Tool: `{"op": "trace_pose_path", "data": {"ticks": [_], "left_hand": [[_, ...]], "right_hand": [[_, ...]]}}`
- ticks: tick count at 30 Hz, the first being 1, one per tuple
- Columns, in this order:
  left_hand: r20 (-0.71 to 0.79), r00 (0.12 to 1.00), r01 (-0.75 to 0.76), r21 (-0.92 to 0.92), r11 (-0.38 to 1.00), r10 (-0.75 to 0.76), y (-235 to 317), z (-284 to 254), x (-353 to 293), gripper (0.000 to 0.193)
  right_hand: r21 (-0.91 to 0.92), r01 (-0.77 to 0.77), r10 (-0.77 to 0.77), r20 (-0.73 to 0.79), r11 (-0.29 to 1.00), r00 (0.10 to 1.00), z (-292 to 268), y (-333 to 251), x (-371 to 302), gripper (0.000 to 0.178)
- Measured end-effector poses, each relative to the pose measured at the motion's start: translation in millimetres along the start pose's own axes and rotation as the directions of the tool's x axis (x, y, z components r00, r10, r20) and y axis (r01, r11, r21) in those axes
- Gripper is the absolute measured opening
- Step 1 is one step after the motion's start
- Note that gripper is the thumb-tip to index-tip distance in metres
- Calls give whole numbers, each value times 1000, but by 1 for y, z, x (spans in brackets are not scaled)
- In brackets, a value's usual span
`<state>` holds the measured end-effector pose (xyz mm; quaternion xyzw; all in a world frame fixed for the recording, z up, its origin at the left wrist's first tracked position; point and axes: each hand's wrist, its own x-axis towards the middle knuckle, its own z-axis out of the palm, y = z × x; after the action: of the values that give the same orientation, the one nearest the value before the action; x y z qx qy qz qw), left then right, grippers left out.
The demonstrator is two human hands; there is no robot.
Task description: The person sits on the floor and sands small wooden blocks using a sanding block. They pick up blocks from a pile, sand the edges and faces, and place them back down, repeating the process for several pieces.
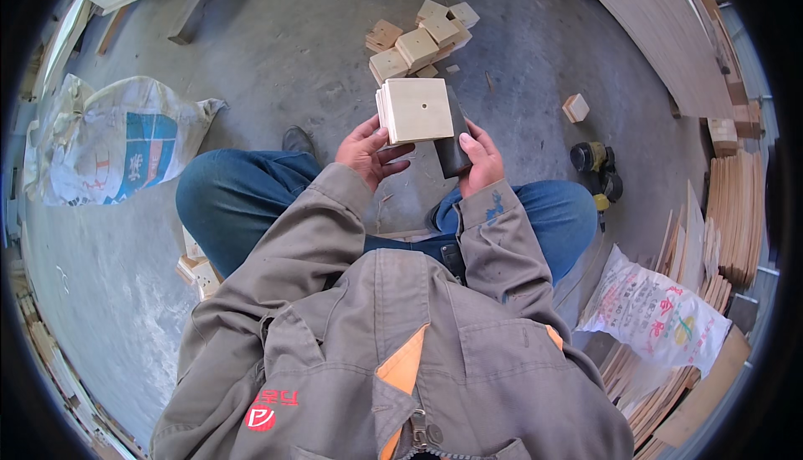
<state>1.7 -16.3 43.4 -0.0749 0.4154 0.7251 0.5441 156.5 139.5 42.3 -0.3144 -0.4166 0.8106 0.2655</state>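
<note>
A pale square wooden block (416, 117), layered at its left side and with a small dark hole in its face, is held up in front of me. My left hand (366, 154) grips its lower left edge, thumb against the side and the other fingers partly curled. In my right hand (480, 161) is a dark, flat rectangular piece (452, 154); its exact kind I cannot make out. This piece is against the block's right edge, partly hidden behind it. My right thumb lies on its face.
Several similar blocks (418, 46) are heaped on the floor ahead. One small block (575, 109) and a yellow-black power tool (594, 159) lie at right. White woven sacks (109, 146) are on both sides. Wooden strips (736, 217) and large curved sheets (636, 17) line the right.
</note>
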Motion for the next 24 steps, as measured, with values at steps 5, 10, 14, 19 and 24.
{"op": "trace_pose_path", "data": {"ticks": [5, 10, 14, 19, 24], "left_hand": [[38, 999, -32, -14, 999, 33, 0, -1, -3, 54], [9, 1000, -15, 9, 1000, 15, 1, 5, -4, 53], [-6, 1000, 21, -3, 1000, -21, -1, 1, 1, 54], [-15, 999, 44, -5, 999, -44, -1, 3, 4, 65], [-15, 999, 44, 19, 999, -43, 0, 3, 4, 68]], "right_hand": [[3, 24, -24, 77, 1000, 997, 7, -10, -4, 46], [-27, 11, -9, 56, 1000, 998, 7, -9, -4, 46], [-75, 25, -20, 60, 997, 998, 6, -8, -3, 46], [-86, 32, -26, 72, 996, 997, 5, -7, 0, 45], [-133, 19, -12, 55, 991, 998, 2, -6, 3, 45]]}}
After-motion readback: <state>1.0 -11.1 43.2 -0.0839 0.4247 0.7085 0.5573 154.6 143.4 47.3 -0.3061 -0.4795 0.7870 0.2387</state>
